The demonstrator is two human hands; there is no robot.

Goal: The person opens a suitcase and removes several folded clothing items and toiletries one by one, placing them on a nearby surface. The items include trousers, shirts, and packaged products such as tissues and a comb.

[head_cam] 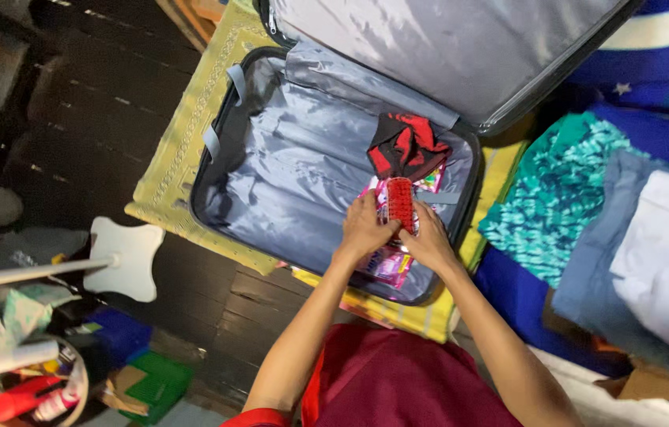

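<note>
Head-camera view, nearest first. At 6 o'clock, a dark red garment (406,379) covers the person's lap, with both forearms reaching up from it. The left hand (364,229) and the right hand (428,241) meet just below frame centre; together they grasp a small red oblong packet (400,203), held upright over the right end of an open suitcase (224,150), the left fingers curled round its left edge and the right hand supporting it from below and behind. Beneath the hands lie flat pink packets (391,265) on the grey lining, and at 12 o'clock of the hands rests a folded red and black cloth (407,144). Risk, as judged: the red packet is held only at its edges, so a loosened grip could let it slide onto the pink packets and shift them; set against the soft folded cloth, it might tip rather than lie flat. The suitcase sits on a yellow patterned mat (184,134) spread over a dark plank floor (89,119). At 3 o'clock, folded clothes are stacked, a teal patterned piece (556,190) and a white one (667,261) among them. At 9 o'clock stands a white stand base (125,257); at 8 o'clock, a cluttered basket (34,379).
</note>
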